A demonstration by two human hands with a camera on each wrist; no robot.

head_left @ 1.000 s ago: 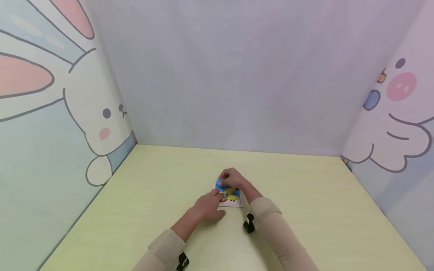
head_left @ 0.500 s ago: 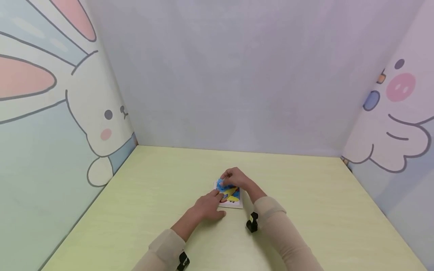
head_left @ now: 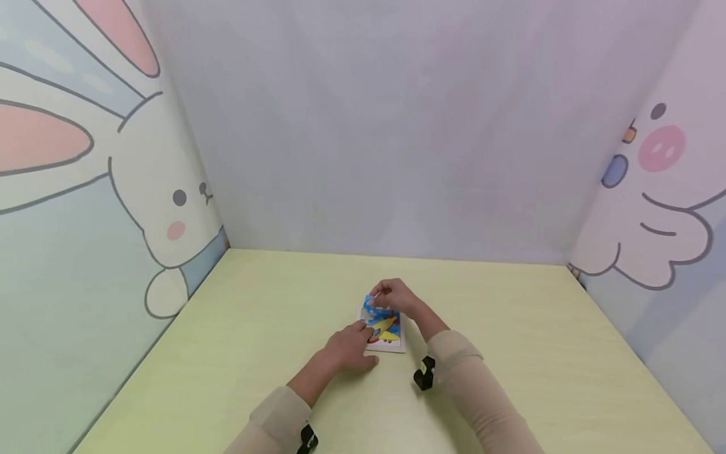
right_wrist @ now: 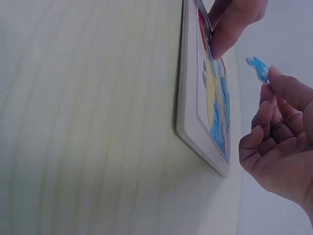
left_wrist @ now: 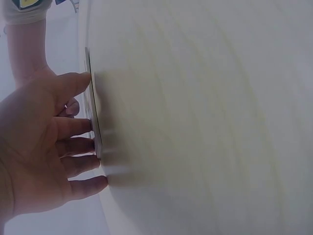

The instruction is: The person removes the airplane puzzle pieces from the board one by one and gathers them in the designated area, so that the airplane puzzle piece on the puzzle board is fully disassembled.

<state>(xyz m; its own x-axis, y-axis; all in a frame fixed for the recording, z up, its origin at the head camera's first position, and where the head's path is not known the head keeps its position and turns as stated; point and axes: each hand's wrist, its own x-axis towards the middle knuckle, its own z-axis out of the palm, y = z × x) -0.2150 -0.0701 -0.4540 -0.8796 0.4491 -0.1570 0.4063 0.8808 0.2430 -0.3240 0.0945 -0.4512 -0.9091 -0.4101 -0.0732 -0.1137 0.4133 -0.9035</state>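
Observation:
A small jigsaw board (head_left: 388, 345) with a yellow airplane on a blue sky lies on the table in the head view. My left hand (head_left: 347, 350) rests on its left side with extended fingers; in the left wrist view the fingertips and thumb touch around the board's edge (left_wrist: 93, 105). Above the far side of the board, my right hand (head_left: 395, 296) pinches a blue jigsaw piece (right_wrist: 259, 69) between thumb and fingers. In the right wrist view that piece is raised apart from the board (right_wrist: 188, 117), where blue and yellow pieces still lie in the frame.
The pale yellow table (head_left: 527, 353) extends around the board on every side. Walls with a rabbit drawing (head_left: 159, 189) and a pig drawing (head_left: 652, 189) stand at left and right, and a plain grey wall (head_left: 391, 126) at the back.
My right hand has lifted the blue jigsaw piece up off the board's far left corner, baring a pale patch there. The left hand has stayed in place on the board.

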